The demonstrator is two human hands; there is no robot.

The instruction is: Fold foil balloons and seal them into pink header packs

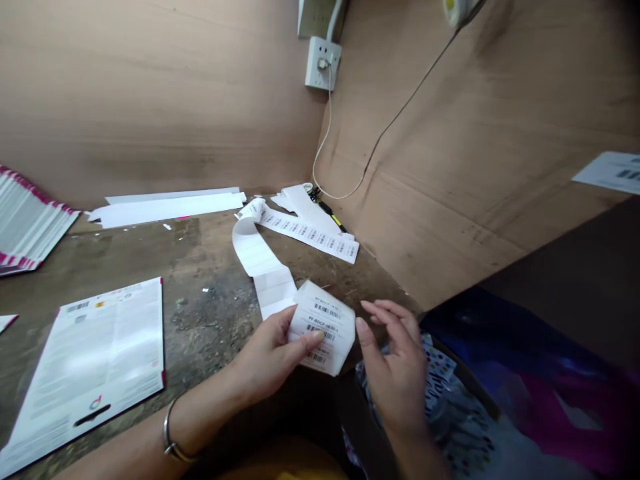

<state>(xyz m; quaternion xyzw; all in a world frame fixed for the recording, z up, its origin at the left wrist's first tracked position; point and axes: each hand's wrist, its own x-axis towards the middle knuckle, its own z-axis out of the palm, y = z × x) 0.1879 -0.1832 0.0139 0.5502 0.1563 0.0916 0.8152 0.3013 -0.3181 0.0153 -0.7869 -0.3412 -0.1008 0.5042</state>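
Observation:
My left hand grips a folded wad of white barcode labels, thumb lying across the printed face. My right hand is beside the wad's right edge, fingers apart, and holds nothing. From the wad, a white label strip loops back across the worn wooden table. It continues as a barcoded length lying flat. A metal bangle circles my left wrist.
A printed card sheet lies left on the table, with a fanned stack of pink-edged cards beyond it. White paper strips and a black-and-yellow pen lie by the cardboard-lined walls. A wall socket is above. Printed packets lie below right.

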